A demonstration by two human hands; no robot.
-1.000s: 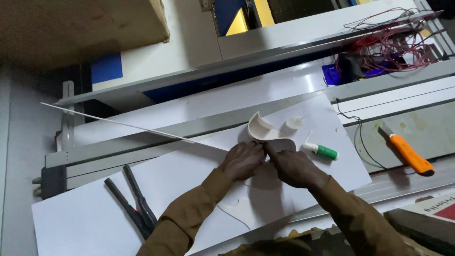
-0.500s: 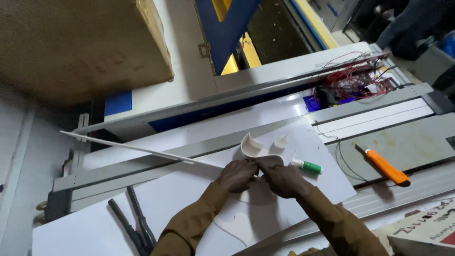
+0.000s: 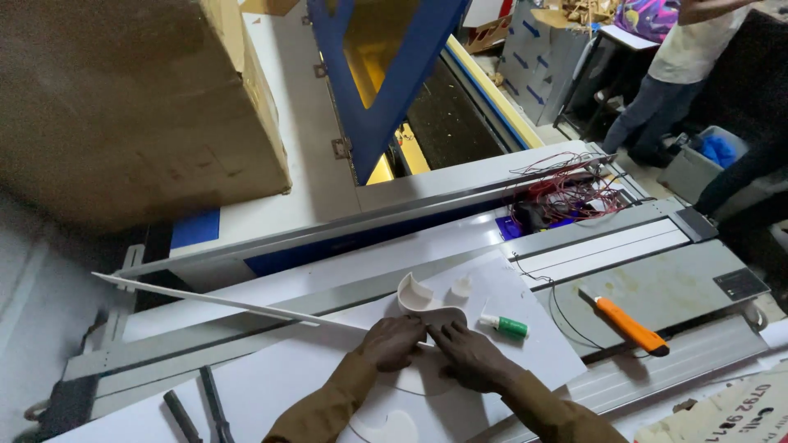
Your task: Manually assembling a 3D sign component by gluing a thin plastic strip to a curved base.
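1. Hands meet side by side at the middle of a white sheet (image 3: 525, 344) that lies on the grey workbench (image 3: 698, 287).
2. The left hand (image 3: 394, 343) has its fingers curled down, pressing on a curved white foam piece (image 3: 427, 308); whether it pinches the edge I cannot tell.
3. The right hand (image 3: 468, 353) lies flat beside it, fingers together and pointing toward the left hand, pressing the same piece onto the sheet.
4. The foam piece curls upward just beyond the fingertips, like a small open bowl.
5. A long thin white strip (image 3: 230, 302) runs from the left hand out to the far left.
6. A small glue bottle with a green cap (image 3: 505, 326) lies just right of the hands, on the sheet.
7. An orange utility knife (image 3: 628, 324) rests farther right on the bench.
8. Dark-handled pliers (image 3: 201, 410) lie at the lower left.
9. A tangle of red wires (image 3: 566, 193) sits behind, and a large cardboard box (image 3: 131, 107) fills the upper left.
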